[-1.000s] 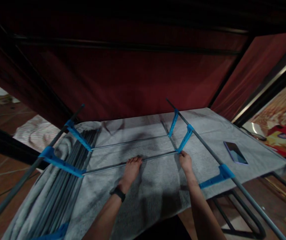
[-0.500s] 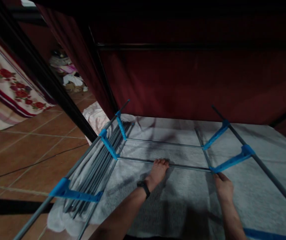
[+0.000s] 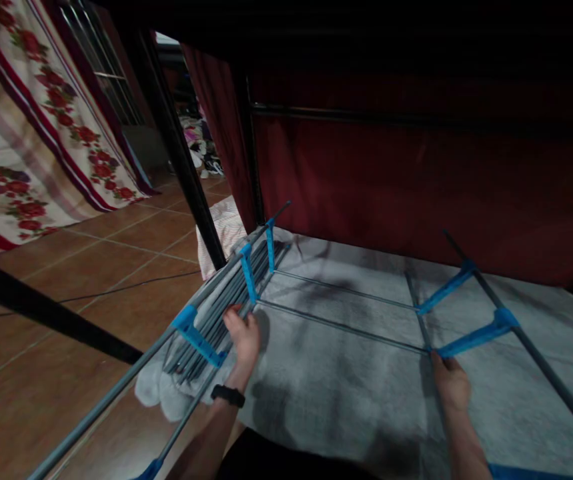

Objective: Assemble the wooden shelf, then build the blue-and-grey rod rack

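Observation:
A frame of grey metal tubes (image 3: pixel 346 326) and blue plastic brackets (image 3: pixel 479 335) lies on a grey cloth-covered surface. At its left side, my left hand (image 3: pixel 243 340), with a black band on the wrist, is over the lower side tube and the edge of a bundle of loose grey tubes (image 3: pixel 206 337). Its thumb and fingers are apart, and I see nothing gripped in them. My right hand (image 3: pixel 452 387) is closed around the right lower side tube (image 3: pixel 419 325), just below the blue bracket where the cross tube joins.
Black posts (image 3: pixel 181 147) stand at the left, with a dark red curtain (image 3: pixel 416 187) behind the surface. A flowered blanket (image 3: pixel 56 127) hangs over the tiled floor (image 3: pixel 116 260), where a thin cable (image 3: pixel 131 287) lies. Clothes (image 3: pixel 199 140) are piled farther back.
My left hand has left the middle of the near cross tube and moved left to the tube bundle. My right hand stays at the right bracket. The view has turned left.

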Demonstrator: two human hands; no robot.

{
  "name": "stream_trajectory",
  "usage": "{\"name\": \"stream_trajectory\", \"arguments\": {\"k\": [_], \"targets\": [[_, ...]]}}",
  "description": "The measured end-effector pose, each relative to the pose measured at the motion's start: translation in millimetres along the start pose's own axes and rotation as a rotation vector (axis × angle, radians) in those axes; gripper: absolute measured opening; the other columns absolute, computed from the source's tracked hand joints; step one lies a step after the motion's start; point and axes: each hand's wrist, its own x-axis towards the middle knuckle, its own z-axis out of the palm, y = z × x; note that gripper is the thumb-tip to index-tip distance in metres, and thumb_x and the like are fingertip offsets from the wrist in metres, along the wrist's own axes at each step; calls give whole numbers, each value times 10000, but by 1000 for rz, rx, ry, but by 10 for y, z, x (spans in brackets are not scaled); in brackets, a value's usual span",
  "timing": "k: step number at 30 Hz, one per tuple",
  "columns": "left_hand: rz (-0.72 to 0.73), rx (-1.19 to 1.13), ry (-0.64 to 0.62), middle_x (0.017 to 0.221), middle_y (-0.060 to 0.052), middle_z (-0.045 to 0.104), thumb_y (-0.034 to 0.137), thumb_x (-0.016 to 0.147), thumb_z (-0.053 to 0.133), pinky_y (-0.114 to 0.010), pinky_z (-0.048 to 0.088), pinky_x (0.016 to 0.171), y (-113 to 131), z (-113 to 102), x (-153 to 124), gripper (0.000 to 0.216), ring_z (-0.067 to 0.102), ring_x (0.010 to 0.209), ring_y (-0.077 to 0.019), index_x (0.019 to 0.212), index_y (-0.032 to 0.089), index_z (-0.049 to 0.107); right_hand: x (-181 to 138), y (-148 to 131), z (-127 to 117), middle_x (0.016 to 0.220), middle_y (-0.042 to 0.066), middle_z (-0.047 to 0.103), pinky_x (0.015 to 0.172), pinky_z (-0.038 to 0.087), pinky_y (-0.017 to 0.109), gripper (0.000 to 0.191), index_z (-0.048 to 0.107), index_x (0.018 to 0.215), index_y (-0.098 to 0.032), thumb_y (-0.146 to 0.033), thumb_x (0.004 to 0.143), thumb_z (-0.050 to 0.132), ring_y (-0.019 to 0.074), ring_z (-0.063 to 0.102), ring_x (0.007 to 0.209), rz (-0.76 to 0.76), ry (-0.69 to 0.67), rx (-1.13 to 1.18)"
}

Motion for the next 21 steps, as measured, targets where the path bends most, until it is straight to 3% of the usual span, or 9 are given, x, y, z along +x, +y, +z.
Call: {"name": "stream_trajectory", "arguments": {"k": [4,7,9,14,18,21], "targets": [[-56,-16,-58,1433,-183,612,178,920,541,-418,467,1153,-11,71,389,501,552,1403,-276,1415,138,478,2,-62,-21,1045,252,784,822,539,479,599,757,1141,-129,-559,867,442,414,724,1043,-40,-14,-2],[-92,5,-192,1160,-127,746,188,953,515,-345,542,994,123,194,551,318,695,1183,-245,1261,167,591,-28,-157,-72,1090,265,779,825,546,451,622,754,1152,-110,-552,856,432,405,726,1074,-21,-43,-5],[-110,29,-220,980,-104,756,187,947,529,-352,558,895,186,207,578,226,730,1031,-260,1149,168,627,-69,-185,-124,1089,270,778,821,547,443,621,756,1147,-105,-541,856,422,402,732,1068,-15,-48,-18],[-128,91,-166,892,-97,717,215,971,508,-382,531,802,99,-22,309,160,714,898,-289,1077,193,627,-204,101,-302,1040,293,771,791,546,481,632,763,1081,-109,-580,862,402,439,740,1018,-36,-42,-52],[-58,91,-143,902,-62,694,248,978,508,-340,518,793,-114,-244,-89,105,688,876,-252,1023,231,601,-310,490,-409,1052,297,768,821,547,515,625,756,1051,-140,-604,851,387,474,728,1051,-9,-43,-77],[-42,73,-127,891,-55,682,227,975,489,-345,519,820,-228,-315,-262,104,672,860,-232,1005,225,588,-384,624,-429,1073,312,761,828,544,509,655,757,1055,-116,-608,825,390,486,716,1073,-30,-63,-69]]}}
